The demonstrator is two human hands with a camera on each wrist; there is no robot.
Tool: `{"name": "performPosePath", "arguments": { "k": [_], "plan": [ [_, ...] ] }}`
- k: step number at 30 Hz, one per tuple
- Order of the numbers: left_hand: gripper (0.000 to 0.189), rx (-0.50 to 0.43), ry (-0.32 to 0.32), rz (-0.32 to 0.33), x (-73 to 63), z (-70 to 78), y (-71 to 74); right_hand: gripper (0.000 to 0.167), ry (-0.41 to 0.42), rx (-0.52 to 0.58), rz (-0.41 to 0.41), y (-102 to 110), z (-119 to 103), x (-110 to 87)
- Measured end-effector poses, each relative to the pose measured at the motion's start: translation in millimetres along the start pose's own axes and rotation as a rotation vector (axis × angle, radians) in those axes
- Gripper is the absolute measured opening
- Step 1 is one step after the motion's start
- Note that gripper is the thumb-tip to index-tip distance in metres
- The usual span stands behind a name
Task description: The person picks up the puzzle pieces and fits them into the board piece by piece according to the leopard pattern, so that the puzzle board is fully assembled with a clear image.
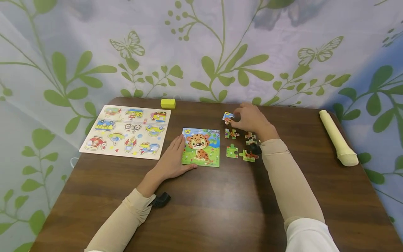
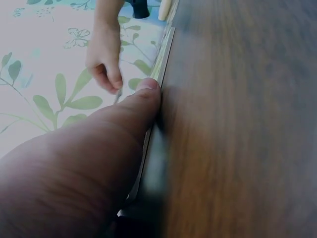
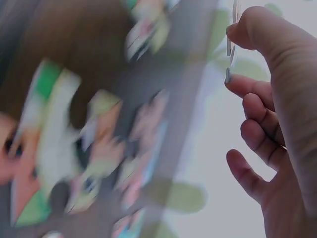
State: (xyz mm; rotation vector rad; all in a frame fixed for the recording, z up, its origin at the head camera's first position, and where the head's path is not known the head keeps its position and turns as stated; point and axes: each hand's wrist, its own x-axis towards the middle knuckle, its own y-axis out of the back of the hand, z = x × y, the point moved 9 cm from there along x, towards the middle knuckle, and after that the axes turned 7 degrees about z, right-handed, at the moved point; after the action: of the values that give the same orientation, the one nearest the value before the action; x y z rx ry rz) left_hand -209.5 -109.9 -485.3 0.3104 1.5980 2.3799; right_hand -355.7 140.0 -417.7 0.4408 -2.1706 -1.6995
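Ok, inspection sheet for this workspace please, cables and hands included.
Surface: brown table.
Job's things: leopard board; loose pieces to its right.
Clutter: vehicle board at left, yellow block at far edge, pale tube at right.
Hands: left hand rests at leopard board's left edge; right hand pinches held piece.
Cables: thin white loop by table's left edge; cannot tell whether cable.
Surroundings: leaf-print cloth behind table.

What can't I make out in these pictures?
Right wrist: details on the loose, colourful jigsaw pieces, lost to blur.
Left wrist: the picture on the square green-and-blue leopard puzzle, seen edge-on behind the bare left hand.
Head: near edge of the brown wooden table, cut off at the bottom.
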Motion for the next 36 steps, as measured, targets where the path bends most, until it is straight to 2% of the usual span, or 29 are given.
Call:
{"name": "performPosePath", "arguments": {
  "k": [4, 10, 14, 19, 24, 36],
  "plan": [
    [0.118, -0.019, -0.004, 0.015, -1.4, -0.2, 2.0, 0.043, 0.096, -0.014, 0.017, 0.4, -41.6, 5.9],
    [0.117, -0.03, -0.006, 0.018, -2.8, 0.0, 1.9, 0.045, 0.215, -0.059, -0.059, -27.8, -102.8, 13.0],
    [0.116, -0.036, -0.014, 0.024, -2.7, 1.7, 2.4, 0.043, 0.256, -0.097, -0.096, -46.3, -129.4, 15.0],
    [0.116, -0.048, -0.021, 0.027, -2.9, 3.6, 2.2, 0.04, 0.283, -0.132, -0.092, -59.7, -146.0, 15.2],
    [0.116, -0.028, -0.008, 0.024, -3.4, 1.4, 1.2, 0.036, 0.298, -0.139, -0.061, -62.0, -156.6, 15.6],
    [0.115, -0.05, -0.017, 0.039, -4.4, 2.3, 5.5, 0.027, 0.224, -0.201, -0.1, -61.9, -163.2, 15.7]
  ]
}}
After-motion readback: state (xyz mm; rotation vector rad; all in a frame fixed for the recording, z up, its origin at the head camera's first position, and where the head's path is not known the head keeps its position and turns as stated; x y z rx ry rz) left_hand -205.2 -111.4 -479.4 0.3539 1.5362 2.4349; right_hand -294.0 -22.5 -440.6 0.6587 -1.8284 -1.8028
